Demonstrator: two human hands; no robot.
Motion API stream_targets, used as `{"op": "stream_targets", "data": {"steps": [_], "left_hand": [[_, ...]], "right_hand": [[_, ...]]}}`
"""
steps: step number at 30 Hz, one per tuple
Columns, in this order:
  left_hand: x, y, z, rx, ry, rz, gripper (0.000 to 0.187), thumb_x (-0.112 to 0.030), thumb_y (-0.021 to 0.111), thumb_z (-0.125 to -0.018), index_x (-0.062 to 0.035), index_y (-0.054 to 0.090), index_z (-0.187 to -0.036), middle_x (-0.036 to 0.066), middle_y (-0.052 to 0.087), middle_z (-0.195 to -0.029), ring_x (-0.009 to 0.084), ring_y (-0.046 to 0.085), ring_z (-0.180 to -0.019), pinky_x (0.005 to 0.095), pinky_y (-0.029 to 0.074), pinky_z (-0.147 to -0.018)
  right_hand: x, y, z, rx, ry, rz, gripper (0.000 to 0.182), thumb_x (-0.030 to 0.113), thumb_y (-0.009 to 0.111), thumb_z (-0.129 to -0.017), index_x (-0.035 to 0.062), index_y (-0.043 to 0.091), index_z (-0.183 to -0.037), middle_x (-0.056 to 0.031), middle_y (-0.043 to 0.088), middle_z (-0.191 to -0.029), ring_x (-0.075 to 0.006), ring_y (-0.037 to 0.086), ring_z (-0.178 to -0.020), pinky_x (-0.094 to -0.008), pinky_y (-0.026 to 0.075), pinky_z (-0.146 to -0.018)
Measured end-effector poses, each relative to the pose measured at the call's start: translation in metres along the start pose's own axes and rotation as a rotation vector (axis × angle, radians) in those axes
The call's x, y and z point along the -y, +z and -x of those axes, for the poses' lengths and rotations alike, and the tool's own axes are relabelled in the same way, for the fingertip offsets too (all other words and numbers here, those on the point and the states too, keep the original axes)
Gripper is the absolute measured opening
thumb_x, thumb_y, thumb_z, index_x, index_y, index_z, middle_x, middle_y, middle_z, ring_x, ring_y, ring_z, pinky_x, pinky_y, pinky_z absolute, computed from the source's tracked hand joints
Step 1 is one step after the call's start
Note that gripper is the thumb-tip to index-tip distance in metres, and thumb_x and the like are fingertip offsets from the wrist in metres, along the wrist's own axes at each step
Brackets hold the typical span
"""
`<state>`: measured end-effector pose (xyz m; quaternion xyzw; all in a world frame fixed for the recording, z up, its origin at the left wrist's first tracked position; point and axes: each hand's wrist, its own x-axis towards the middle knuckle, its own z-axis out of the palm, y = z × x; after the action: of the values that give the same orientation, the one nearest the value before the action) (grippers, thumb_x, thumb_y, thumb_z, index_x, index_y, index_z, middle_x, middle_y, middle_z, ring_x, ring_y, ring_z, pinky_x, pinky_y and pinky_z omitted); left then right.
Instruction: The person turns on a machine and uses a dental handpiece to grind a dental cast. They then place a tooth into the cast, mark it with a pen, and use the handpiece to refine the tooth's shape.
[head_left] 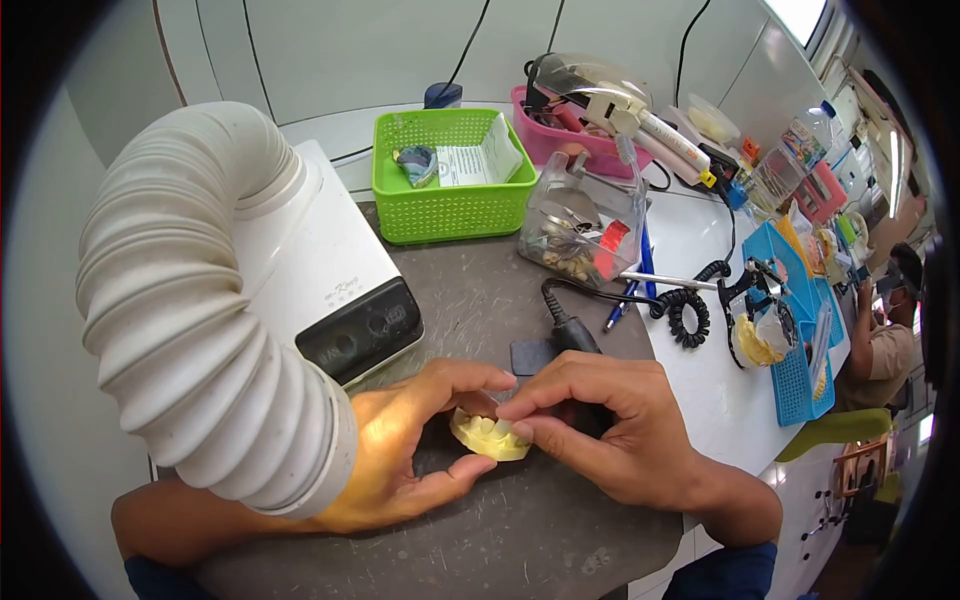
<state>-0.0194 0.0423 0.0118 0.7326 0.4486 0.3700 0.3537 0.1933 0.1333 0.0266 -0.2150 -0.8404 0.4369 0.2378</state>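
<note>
A yellow dental cast (490, 440) with teeth along its top rests low over the grey mat. My left hand (405, 440) grips it from the left, thumb at its front edge and index finger stretched behind it. From the right, my right hand (610, 420) pinches at the teeth with thumb and index finger; a small whitish piece shows at those fingertips, too small to make out clearly. A black handpiece (573, 332) on a cord lies just behind my right hand, beside a small dark grey block (533, 356).
A ribbed white hose (190, 300) arches over my left wrist from a white machine (320, 240). Behind are a green basket (452, 215), a clear box (580, 220) and a pink basket (560, 140). An articulator (757, 325) and blue trays stand right; another person (885, 340) sits beyond.
</note>
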Motion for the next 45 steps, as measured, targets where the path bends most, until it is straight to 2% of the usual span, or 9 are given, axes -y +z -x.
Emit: {"op": "stream_targets", "data": {"steps": [15,21,34,39,41,45], "left_hand": [[0.0,-0.001,0.0,0.04,-0.033,0.003,0.06,-0.005,0.077,-0.08,0.0005,0.042,-0.129,0.015,0.057,-0.124,0.0247,0.065,-0.11,0.0337,0.051,-0.094],[-0.002,-0.001,0.0,0.034,-0.075,0.018,0.058,-0.006,0.077,-0.08,0.0006,0.044,-0.127,0.015,0.059,-0.121,0.0246,0.065,-0.109,0.0335,0.051,-0.094],[-0.003,-0.001,0.0,0.022,-0.076,0.007,0.056,-0.005,0.077,-0.081,0.0013,0.044,-0.126,0.015,0.062,-0.115,0.0241,0.066,-0.108,0.0328,0.051,-0.094],[-0.005,-0.002,0.0,0.024,-0.067,0.04,0.056,-0.005,0.076,-0.081,0.001,0.043,-0.126,0.015,0.064,-0.112,0.0238,0.066,-0.108,0.0324,0.05,-0.095],[-0.005,-0.003,0.0,0.026,-0.149,0.062,0.055,-0.004,0.075,-0.082,0.0009,0.042,-0.126,0.015,0.065,-0.112,0.023,0.065,-0.11,0.0326,0.049,-0.096],[-0.002,-0.006,-0.001,0.044,-0.152,0.116,0.053,-0.004,0.074,-0.083,0.0016,0.044,-0.126,0.015,0.065,-0.112,0.0229,0.064,-0.111,0.0324,0.048,-0.096]], "right_hand": [[0.003,0.001,0.001,0.024,0.021,0.027,0.016,0.003,0.069,-0.084,0.0055,0.07,-0.1,-0.0074,0.068,-0.086,-0.0156,0.067,-0.075,-0.0262,0.052,-0.061],[0.001,0.002,0.001,-0.017,-0.049,0.071,0.018,0.002,0.069,-0.083,0.0037,0.07,-0.1,-0.0089,0.067,-0.086,-0.017,0.066,-0.073,-0.0264,0.052,-0.061],[0.0,0.003,0.003,-0.034,-0.032,0.07,0.015,0.001,0.07,-0.08,0.0022,0.07,-0.095,-0.0098,0.069,-0.085,-0.0193,0.067,-0.07,-0.0289,0.054,-0.062],[-0.008,0.0,0.002,0.01,-0.175,0.129,0.018,0.001,0.072,-0.078,0.0027,0.071,-0.096,-0.009,0.068,-0.088,-0.0231,0.067,-0.078,-0.0307,0.053,-0.066],[-0.004,0.0,0.003,0.01,-0.14,0.118,0.02,0.003,0.074,-0.078,0.002,0.07,-0.098,-0.0092,0.068,-0.089,-0.0225,0.067,-0.079,-0.0305,0.053,-0.066],[0.002,0.0,0.004,-0.005,-0.137,0.135,0.03,0.009,0.079,-0.077,0.0004,0.067,-0.103,-0.0103,0.068,-0.091,-0.0205,0.067,-0.079,-0.0297,0.054,-0.066]]}}
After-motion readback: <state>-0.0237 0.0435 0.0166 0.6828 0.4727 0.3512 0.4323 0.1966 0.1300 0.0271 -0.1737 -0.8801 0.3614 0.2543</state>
